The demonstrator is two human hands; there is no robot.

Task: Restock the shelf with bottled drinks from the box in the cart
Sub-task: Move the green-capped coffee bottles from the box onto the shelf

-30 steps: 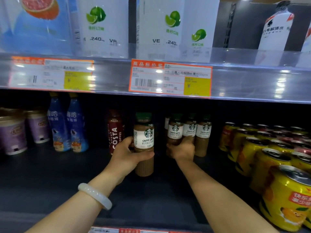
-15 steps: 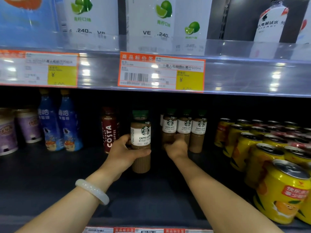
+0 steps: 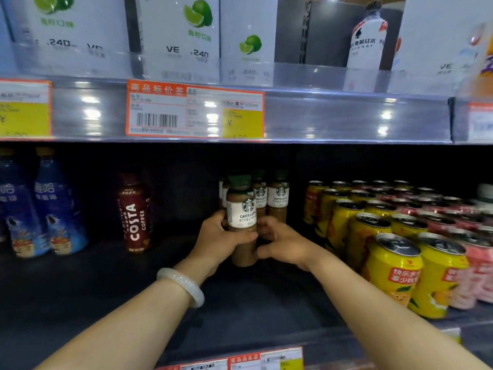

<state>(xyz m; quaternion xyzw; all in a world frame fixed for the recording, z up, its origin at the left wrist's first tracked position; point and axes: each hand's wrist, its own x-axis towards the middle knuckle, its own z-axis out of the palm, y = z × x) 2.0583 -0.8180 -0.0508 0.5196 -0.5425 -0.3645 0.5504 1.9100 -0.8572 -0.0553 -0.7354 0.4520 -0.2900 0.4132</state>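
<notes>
Dark shelf (image 3: 80, 295) in a shop's drinks bay, with a second shelf above it carrying an orange-and-yellow price tag (image 3: 196, 112) on its clear front strip. White lime-printed cartons (image 3: 181, 36) stand on the upper level, and a white bottle (image 3: 366, 38) stands further right.

On the dark shelf, near its middle, a caffe latte bottle (image 3: 242, 220) stands upright, green cap on top and white label facing out. The left hand (image 3: 218, 239) grips it: thumb across the front below the label, fingers (image 3: 222, 218) wrapped round the left side. A pale bangle (image 3: 182, 285) sits on that wrist. The right hand (image 3: 282, 241) is just beside the bottle on its right, thumb touching its lower body. Its fingers reach behind the bottle toward the row at the back; whether they close on anything cannot be told.

Directly behind the held bottle stand several more latte bottles (image 3: 277, 196), close together and upright. A dark red Costa coffee bottle (image 3: 136, 212) stands apart to the left, and two blue bottles (image 3: 45, 206) stand further left, near the frame edge. Yellow cans (image 3: 392, 265) fill the right side in rows running back, with pink cans (image 3: 477, 265) beside them at the far right. More price tags (image 3: 240, 360) line the front edge of the dark shelf, partly cut off at the bottom of the view.
</notes>
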